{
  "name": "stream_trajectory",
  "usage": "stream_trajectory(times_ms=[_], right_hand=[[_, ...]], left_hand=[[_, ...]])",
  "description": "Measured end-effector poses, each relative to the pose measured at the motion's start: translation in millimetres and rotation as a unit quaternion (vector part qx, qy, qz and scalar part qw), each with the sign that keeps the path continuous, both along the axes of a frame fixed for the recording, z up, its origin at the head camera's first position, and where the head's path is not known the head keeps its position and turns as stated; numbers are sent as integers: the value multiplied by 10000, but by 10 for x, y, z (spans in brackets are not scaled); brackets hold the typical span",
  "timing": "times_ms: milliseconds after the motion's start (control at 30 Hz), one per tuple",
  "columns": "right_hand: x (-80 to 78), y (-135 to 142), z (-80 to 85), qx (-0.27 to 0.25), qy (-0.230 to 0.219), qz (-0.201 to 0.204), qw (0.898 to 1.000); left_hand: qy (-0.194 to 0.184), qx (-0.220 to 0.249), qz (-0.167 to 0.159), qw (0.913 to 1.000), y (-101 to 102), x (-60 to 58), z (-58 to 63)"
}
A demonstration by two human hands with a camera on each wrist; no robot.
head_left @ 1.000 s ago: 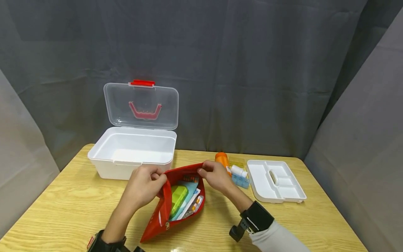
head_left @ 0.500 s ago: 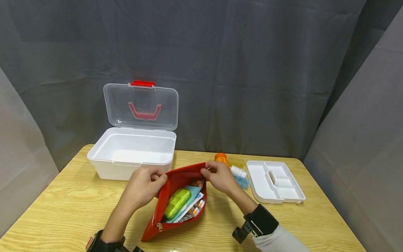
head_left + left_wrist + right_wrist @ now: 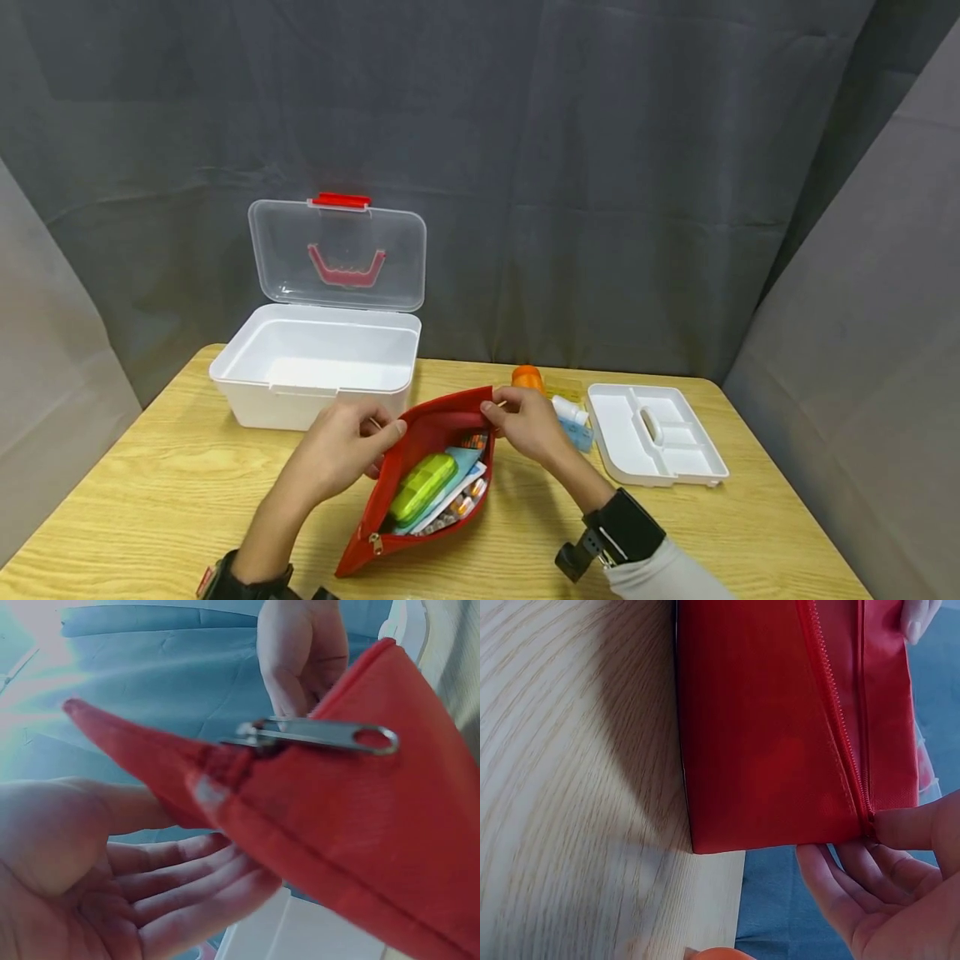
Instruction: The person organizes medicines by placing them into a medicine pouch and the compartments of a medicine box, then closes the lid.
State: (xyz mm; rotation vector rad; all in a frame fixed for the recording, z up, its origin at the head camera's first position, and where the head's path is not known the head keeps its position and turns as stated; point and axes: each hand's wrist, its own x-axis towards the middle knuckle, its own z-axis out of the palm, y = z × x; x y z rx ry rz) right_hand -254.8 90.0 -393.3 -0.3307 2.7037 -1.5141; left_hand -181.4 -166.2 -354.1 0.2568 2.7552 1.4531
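Observation:
A red zip pouch (image 3: 427,435) stands unzipped at the front middle of the table in the head view. My left hand (image 3: 341,450) holds its left rim, thumb and fingers on either side; in the left wrist view the fingers (image 3: 202,889) are long and nearly straight, with their tips partly behind the cloth. My right hand (image 3: 528,425) pinches the right corner by the zip's end, thumb (image 3: 904,829) on one side. Inside lie a green pill case (image 3: 423,487), a light-blue packet (image 3: 463,460), a white packet and blister packs (image 3: 468,500) of capsules.
Behind my left hand stands a white box (image 3: 300,408), its clear lid (image 3: 337,229) raised. A white divided tray (image 3: 693,462) lies to the right. Beside it are an orange bottle (image 3: 527,379), a white bottle (image 3: 570,410), a blue pill organizer (image 3: 577,433) and a yellow item (image 3: 564,388).
The pouch's mouth has spread wider and its zip pull has swung left, showing more of the contents. My right hand has moved slightly right; my left thumb has shifted right along the rim.

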Motion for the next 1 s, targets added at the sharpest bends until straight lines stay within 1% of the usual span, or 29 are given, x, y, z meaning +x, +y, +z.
stream_trajectory(times_ms=[100,167,267,367,433,500,567,633,700,833,933,1000], right_hand=[[-6,6,-5,13,-20,-75,10000],[-14,9,-9,52,0,-106,9999],[-19,21,-12,113,56,-190,9997],[-16,51,-10,109,83,-282,9995],[-12,84,-9,24,56,-337,9994],[-1,127,-6,-84,0,-401,9992],[15,184,-4,-232,-100,-463,9986],[40,244,4,-372,-222,-505,9978],[70,304,11,-492,-330,-518,9969],[128,419,40,-689,-472,-392,9957],[164,510,68,-763,-514,-218,9955],[181,571,88,-703,-528,-150,9960]], left_hand=[[-63,-6,-176,9998,-7,15,20],[-108,-21,-356,9993,-21,35,37],[-162,-220,-700,9972,-59,81,75],[-282,-415,-1140,9922,-119,127,114],[-520,-393,-1419,9877,-171,146,128],[-718,-336,-1715,9820,-232,143,124],[-845,-336,-1925,9771,-285,122,112],[-803,-395,-2069,9742,-330,90,93],[-699,-453,-2135,9734,-358,57,73],[-490,-541,-2015,9768,-375,8,31],[-450,-483,-1806,9813,-370,-9,0],[-460,-372,-1678,9841,-368,-17,-18]])
